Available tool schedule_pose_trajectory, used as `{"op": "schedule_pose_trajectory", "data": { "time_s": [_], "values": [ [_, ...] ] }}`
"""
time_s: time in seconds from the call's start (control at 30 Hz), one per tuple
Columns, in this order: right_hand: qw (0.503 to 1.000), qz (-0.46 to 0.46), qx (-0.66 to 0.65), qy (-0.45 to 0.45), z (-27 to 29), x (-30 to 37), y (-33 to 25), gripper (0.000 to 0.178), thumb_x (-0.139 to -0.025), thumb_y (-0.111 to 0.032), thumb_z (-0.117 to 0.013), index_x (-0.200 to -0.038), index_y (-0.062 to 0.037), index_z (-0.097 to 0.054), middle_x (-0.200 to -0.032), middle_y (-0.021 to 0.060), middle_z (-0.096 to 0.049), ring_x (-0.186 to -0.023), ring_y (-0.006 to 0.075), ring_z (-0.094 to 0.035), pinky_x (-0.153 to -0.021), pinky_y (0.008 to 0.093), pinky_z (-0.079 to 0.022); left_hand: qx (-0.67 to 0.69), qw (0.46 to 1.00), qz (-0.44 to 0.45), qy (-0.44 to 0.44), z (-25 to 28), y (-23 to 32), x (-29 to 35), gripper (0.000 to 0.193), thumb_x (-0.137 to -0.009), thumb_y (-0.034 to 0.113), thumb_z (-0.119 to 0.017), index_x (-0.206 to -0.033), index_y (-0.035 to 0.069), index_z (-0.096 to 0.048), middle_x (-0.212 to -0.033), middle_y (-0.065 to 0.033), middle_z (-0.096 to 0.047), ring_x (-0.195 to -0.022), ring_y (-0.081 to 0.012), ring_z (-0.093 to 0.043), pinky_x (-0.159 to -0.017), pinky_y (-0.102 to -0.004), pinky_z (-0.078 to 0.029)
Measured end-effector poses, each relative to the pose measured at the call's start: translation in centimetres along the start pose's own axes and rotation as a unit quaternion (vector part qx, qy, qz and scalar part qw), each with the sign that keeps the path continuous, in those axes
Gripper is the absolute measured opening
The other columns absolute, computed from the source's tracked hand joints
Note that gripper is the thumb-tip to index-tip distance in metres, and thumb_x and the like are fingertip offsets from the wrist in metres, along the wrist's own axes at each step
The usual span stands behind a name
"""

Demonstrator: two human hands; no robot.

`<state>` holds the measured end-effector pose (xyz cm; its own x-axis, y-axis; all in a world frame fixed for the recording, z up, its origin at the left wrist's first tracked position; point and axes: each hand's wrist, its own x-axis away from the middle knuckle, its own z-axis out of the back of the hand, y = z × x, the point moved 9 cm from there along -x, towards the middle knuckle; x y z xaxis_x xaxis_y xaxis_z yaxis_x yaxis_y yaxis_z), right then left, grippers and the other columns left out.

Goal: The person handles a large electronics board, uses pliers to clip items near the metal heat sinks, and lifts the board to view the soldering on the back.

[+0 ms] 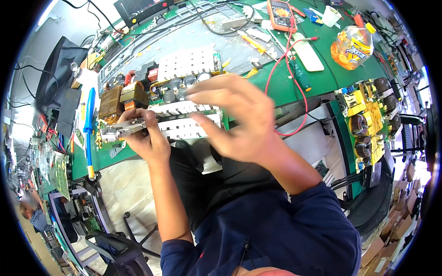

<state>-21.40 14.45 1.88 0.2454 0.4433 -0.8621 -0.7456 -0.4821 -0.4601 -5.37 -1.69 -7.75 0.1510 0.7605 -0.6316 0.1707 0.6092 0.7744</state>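
Observation:
A large power circuit board [159,99] lies near the front edge of the bench, with brown copper-wound transformers [111,106], dark round capacitors [169,95] and long white slotted strips on it. At the board's near left corner, my left hand [149,138] is closed on a grey finned metal piece [124,129], thumb on top. Whether that piece is joined to the board, I cannot tell. Over the board's right end hovers my right hand [244,122], blurred by motion. Its fingers and thumb are spread apart, and nothing shows between them.
A blue soldering iron [90,112] lies left of the board. An orange multimeter [282,16] with red leads, a green-handled screwdriver [301,76] and a bottle of orange liquid [352,48] are to the right. Another yellow-taped circuit board [366,122] sits at far right. Cables cross the grey mat [184,37].

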Motion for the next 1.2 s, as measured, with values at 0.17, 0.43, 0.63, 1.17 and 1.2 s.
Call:
{"op": "schedule_pose_trajectory", "data": {
  "time_s": [0.17, 0.43, 0.63, 1.17, 1.2],
  "values": [
    [0.979, -0.172, 0.048, 0.098, 5.7, 3.1, 6.6, 0.005, -0.086, -0.002, -0.070, -0.091, -0.0014, -0.071, -0.093, 0.0112, -0.073, -0.084, 0.0193, -0.070, -0.075, 0.0293, -0.053, -0.054, 0.998, -0.037, 0.010, 0.0, 0.3, 0.4, 0.028, -0.097, 0.009, -0.064, -0.118, 0.001, -0.047, -0.098, -0.0072, -0.058, -0.087, -0.0123, -0.054, -0.079, -0.0273, -0.046],
    [0.971, -0.203, 0.094, 0.084, 4.5, 3.4, 9.7, 0.008, -0.090, -0.005, -0.068, -0.095, 0.0008, -0.070, -0.097, 0.0102, -0.072, -0.088, 0.0168, -0.068, -0.079, 0.0282, -0.053, -0.042, 0.999, -0.023, -0.010, 0.2, 0.1, 0.3, 0.026, -0.093, 0.006, -0.067, -0.111, 0.003, -0.049, -0.094, -0.0056, -0.055, -0.085, -0.0121, -0.055, -0.077, -0.0269, -0.047],
    [0.965, -0.174, 0.193, 0.041, 3.8, 5.9, 10.8, 0.013, -0.093, -0.003, -0.065, -0.104, 0.0025, -0.069, -0.106, 0.0136, -0.070, -0.100, 0.0227, -0.065, -0.094, 0.0343, -0.048, -0.152, 0.986, -0.069, -0.002, -0.1, 0.1, 1.0, 0.029, -0.080, 0.004, -0.074, -0.101, 0.005, -0.055, -0.086, -0.0080, -0.058, -0.076, -0.0208, -0.060, -0.068, -0.0341, -0.048],
    [0.959, -0.191, 0.186, -0.093, 3.2, 6.7, 14.4, 0.017, -0.097, -0.010, -0.063, -0.102, 0.0070, -0.062, -0.104, 0.0098, -0.066, -0.096, 0.0178, -0.058, -0.091, 0.0309, -0.045, -0.112, 0.986, -0.126, -0.009, 0.4, 2.2, 0.7, 0.055, -0.068, 0.024, -0.078, -0.114, 0.005, -0.053, -0.099, -0.0142, -0.060, -0.092, -0.0350, -0.060, -0.080, -0.0445, -0.047],
    [0.959, -0.182, 0.193, -0.101, 3.1, 6.6, 14.4, 0.018, -0.097, -0.010, -0.063, -0.102, 0.0070, -0.062, -0.104, 0.0096, -0.066, -0.096, 0.0177, -0.058, -0.091, 0.0310, -0.045, -0.108, 0.986, -0.128, -0.015, 0.3, 2.2, 0.7, 0.056, -0.068, 0.024, -0.078, -0.114, 0.004, -0.053, -0.100, -0.0146, -0.060, -0.092, -0.0351, -0.060, -0.081, -0.0444, -0.047]
  ]
}}
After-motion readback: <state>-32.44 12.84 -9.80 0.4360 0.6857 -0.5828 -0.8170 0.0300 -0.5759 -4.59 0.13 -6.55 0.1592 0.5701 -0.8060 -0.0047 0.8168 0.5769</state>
